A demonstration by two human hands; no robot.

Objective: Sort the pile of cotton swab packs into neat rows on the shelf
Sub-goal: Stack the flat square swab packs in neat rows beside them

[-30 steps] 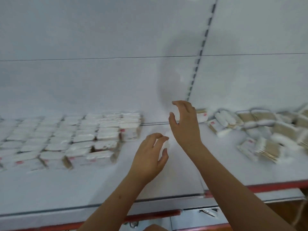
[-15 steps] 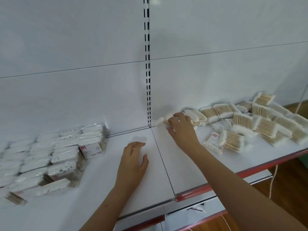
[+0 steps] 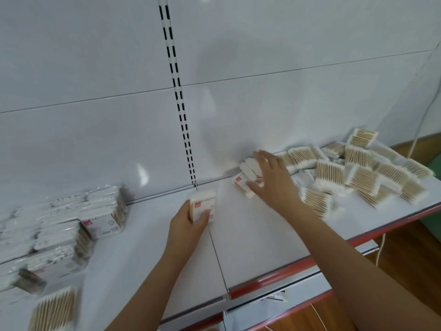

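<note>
white shelf (image 3: 250,235), red edge (image 3: 274,279), tan-and-white packs (image 3: 362,177)

White back panel (image 3: 286,44) with slotted upright (image 3: 177,84); wooden floor (image 3: 405,249) below.

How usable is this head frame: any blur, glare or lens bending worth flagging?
Head view: motion blur smears the sorted rows of white swab packs at left and the right hand; the loose pile of tan-stemmed swab packs is sharper. A soft shadow falls on the white back panel, with a small glare spot, and the wide lens bends the panel seams.
</note>
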